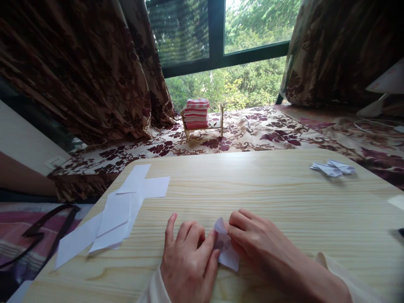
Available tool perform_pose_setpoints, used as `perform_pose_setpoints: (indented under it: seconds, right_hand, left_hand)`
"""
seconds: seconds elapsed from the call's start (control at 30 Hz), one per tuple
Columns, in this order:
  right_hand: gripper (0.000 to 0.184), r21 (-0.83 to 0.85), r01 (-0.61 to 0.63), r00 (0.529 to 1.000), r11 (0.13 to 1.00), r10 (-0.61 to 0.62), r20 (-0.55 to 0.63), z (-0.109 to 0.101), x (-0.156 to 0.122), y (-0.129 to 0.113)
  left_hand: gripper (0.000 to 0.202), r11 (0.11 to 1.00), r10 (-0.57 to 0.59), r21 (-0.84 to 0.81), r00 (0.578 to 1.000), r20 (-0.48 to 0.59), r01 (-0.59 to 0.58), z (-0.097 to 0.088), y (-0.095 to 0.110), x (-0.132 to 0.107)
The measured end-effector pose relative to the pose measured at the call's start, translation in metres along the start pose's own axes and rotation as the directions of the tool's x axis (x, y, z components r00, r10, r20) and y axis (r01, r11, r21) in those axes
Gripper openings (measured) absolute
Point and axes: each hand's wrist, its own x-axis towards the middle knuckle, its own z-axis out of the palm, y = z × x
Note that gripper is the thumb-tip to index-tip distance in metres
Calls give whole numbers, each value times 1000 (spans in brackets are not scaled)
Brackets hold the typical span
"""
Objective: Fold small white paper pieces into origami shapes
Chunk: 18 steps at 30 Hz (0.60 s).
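A small piece of white paper (229,256) lies partly folded on the wooden table, its upper end curling up between my hands. My left hand (189,256) holds its left edge with thumb and index finger, the little finger raised. From the other side, my right hand (252,235) pinches the paper with bent fingers, which hide part of it. Several flat white paper sheets (116,212) overlap at the table's left. Folded white paper pieces (334,168) rest near the far right corner.
The light wooden table (240,185) has rounded far corners. Behind it, a small rack (221,122) with a stack of pink-striped cloths (196,113) stands on a floral-covered ledge (271,132) before the window. Another white sheet (397,202) is at the right edge.
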Motion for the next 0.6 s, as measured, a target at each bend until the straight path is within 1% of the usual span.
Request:
perform_pose_setpoints:
  seconds: [0.1, 0.2, 0.4, 0.5, 0.6]
  right_hand:
    - [12, 48, -13, 999, 999, 11, 36, -2, -2, 1]
    - [8, 70, 0, 996, 998, -7, 89, -6, -3, 5]
    - [4, -1, 85, 990, 996, -84, 113, -7, -2, 9]
    - [5, -23, 112, 990, 993, -110, 91, -5, 0, 8]
    - [12, 25, 105, 994, 994, -106, 34, -5, 1, 8]
  left_hand:
    - [23, 1000, -8, -18, 1000, 9, 8, 0, -1, -1]
    - [23, 999, -14, -43, 1000, 10, 15, 1, -2, -3]
    - [22, 995, -28, -98, 999, 25, 30, 0, -4, -2]
    - [21, 993, -43, -108, 999, 16, 44, 2, -5, -3]
    - [22, 990, -61, -125, 998, -13, 58, 4, -5, -4]
